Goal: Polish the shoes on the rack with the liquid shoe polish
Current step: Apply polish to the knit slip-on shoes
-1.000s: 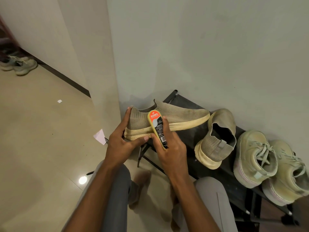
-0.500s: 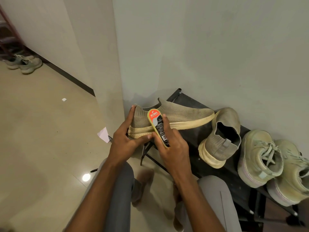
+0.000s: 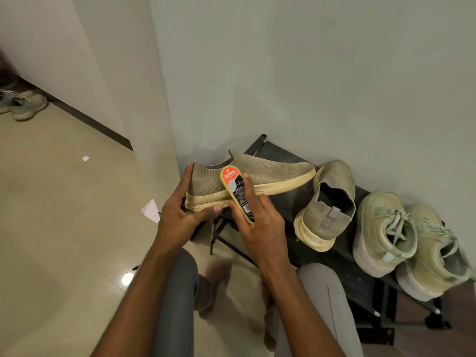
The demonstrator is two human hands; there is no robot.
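gripping a knit shoe [image 3: 257, 176] at its heel, the left hand [image 3: 180, 217] steadies it while the right hand [image 3: 260, 225] holds the polish bottle [image 3: 237, 193] against its side, three shoes apparently left.

You can't read the polish bottle [image 3: 237, 192] label's small print, its applicator tip hidden behind the held shoe [image 3: 253, 176], far sneakers [image 3: 19, 104] cropped at the left edge.

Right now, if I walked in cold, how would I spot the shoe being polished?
Find the black shoe rack against the pale wall. At its left end, the left hand grips the heel of a tan knit slip-on shoe. Its twin stands tipped on the rack; only this one has the polish bottle pressed against its side.
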